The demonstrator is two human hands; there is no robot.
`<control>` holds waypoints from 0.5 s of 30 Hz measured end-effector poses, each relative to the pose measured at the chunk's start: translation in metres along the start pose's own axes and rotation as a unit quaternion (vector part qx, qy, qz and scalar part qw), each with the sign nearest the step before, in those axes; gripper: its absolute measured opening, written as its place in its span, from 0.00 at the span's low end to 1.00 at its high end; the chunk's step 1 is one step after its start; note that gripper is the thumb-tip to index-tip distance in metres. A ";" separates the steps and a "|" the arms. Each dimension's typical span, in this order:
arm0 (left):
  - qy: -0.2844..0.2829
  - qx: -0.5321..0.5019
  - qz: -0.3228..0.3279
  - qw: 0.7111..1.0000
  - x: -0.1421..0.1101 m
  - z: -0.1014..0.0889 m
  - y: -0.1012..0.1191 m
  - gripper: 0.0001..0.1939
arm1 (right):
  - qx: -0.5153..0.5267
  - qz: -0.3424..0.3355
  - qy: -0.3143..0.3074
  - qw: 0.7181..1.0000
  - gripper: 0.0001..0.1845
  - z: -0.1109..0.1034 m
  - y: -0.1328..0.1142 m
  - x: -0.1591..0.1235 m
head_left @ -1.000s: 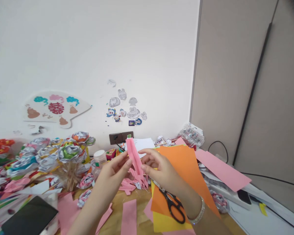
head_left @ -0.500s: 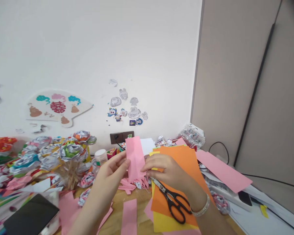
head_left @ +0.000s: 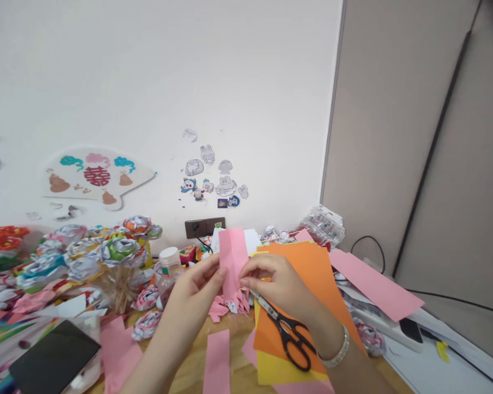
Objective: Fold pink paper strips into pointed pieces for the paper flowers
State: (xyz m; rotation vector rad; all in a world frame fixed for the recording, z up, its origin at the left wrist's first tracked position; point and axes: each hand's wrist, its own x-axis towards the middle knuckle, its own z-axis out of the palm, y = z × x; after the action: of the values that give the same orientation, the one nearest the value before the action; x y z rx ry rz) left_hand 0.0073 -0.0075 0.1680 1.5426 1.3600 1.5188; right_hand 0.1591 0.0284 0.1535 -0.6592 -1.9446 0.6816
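Observation:
A pink paper strip (head_left: 233, 254) with a lengthwise crease stands upright between my two hands, above the table. My left hand (head_left: 205, 282) pinches its left edge between thumb and fingers. At the lower right edge, my right hand (head_left: 269, 276) has its thumb and fingertips closed on the same strip. Below my right hand, black-handled scissors (head_left: 290, 336) lie on orange paper sheets (head_left: 312, 273). Behind the strip's lower end is a small pile of folded pink paper pieces (head_left: 236, 303). Another flat pink strip (head_left: 217, 361) lies on the table nearer to me.
Paper flowers (head_left: 121, 251) crowd the left side beside a jar with a white lid (head_left: 169, 262). A phone (head_left: 55, 355) lies at the front left. On the right are a long pink sheet (head_left: 376, 284), a power strip (head_left: 390, 328) and cables. A wall stands behind.
The pink strip has shifted slightly right and looks narrower, its right side turned. My right thumb and fingers have come together at its edge; my left hand moved a little right.

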 end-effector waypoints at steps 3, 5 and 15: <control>-0.096 -0.030 -0.029 0.995 0.000 0.001 0.002 0.16 | 0.012 0.009 0.024 1.000 0.03 0.000 0.000 0.001; -0.158 -0.026 -0.052 0.986 0.001 0.003 0.002 0.12 | 0.007 0.009 0.029 1.000 0.03 -0.001 -0.001 0.001; -0.182 -0.007 -0.053 0.982 0.005 0.008 -0.007 0.07 | -0.009 0.011 -0.001 1.000 0.05 -0.005 -0.006 -0.002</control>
State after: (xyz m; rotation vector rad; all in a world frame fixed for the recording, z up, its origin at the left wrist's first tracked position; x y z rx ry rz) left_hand 0.0118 0.0008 0.1617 1.6161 1.1942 1.1107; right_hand 0.1638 0.0238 0.1583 -0.6917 -1.9500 0.6791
